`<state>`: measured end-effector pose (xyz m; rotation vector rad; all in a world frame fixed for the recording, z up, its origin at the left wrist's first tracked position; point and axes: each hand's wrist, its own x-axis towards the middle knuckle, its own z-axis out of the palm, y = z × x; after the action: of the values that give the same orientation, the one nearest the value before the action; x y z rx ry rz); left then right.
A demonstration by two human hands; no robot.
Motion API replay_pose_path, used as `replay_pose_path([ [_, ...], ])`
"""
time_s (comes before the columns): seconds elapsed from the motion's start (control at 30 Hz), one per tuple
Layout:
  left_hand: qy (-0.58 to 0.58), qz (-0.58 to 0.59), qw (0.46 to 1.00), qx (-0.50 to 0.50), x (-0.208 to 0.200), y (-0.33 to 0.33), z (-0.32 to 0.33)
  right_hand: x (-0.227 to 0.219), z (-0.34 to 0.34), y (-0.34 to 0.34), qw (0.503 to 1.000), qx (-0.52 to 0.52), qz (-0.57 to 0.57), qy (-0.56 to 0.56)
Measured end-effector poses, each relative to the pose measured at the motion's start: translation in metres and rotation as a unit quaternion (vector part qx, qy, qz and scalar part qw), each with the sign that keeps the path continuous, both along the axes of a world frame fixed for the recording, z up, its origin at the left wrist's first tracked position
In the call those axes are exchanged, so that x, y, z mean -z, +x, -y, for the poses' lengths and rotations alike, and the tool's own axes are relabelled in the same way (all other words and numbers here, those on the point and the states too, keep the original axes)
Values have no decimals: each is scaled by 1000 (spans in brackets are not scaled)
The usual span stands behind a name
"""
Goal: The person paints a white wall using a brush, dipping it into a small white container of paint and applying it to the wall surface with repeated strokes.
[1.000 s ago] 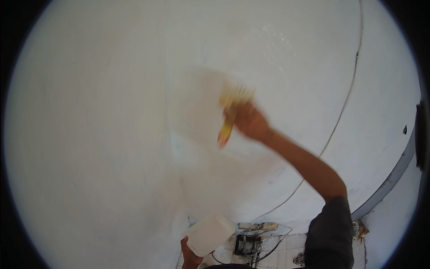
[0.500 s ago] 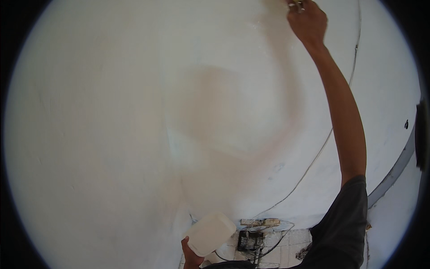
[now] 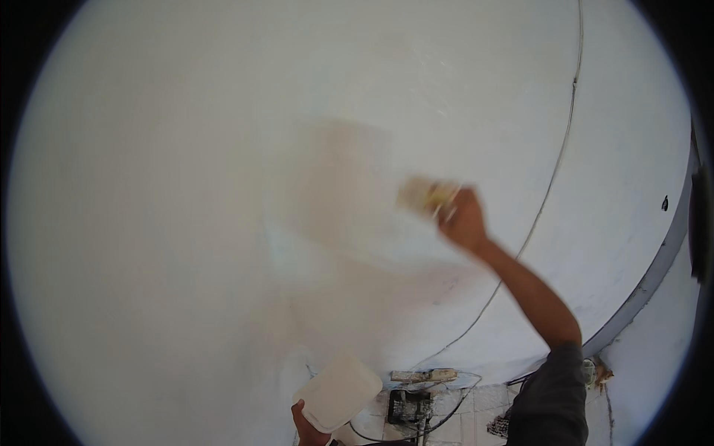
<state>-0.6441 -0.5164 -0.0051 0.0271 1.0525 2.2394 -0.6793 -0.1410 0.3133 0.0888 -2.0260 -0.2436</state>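
Wide paintbrush point(image 3: 428, 195) closed in my right hand point(image 3: 465, 221), bristles pointing left in front of the white wall point(image 3: 446, 126), well above its lower edge; blur hides whether they touch. My judgement: light, even pressure and overlapping strokes suit this, easing off beside the thin cable point(image 3: 547, 186). Left hand point(image 3: 309, 427) grips the pale rounded container point(image 3: 342, 392) by its near left corner, low, before the wall's lower edge; best held level against spills. Right arm reaches up from lower right, elbow bent, wrist roughly in line.
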Motion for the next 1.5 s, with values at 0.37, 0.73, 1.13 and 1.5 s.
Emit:
replay_pose_path([
  [0.37, 155, 169, 973, 10, 36, -13, -19, -24, -31, 6, 958, 92, -107, 249],
  [0.73, 111, 191, 975, -1, -31, 13, -16, -38, 0, -7, 990, 87, 101, 47],
  [1.13, 145, 127, 981, -4, 7, -4, -29, 13, -57, 7, 905, 210, -90, 358],
  [1.5, 99, 111, 989, -8, -1, 2, -9, 31, -7, 18, 999, 30, 14, 16],
])
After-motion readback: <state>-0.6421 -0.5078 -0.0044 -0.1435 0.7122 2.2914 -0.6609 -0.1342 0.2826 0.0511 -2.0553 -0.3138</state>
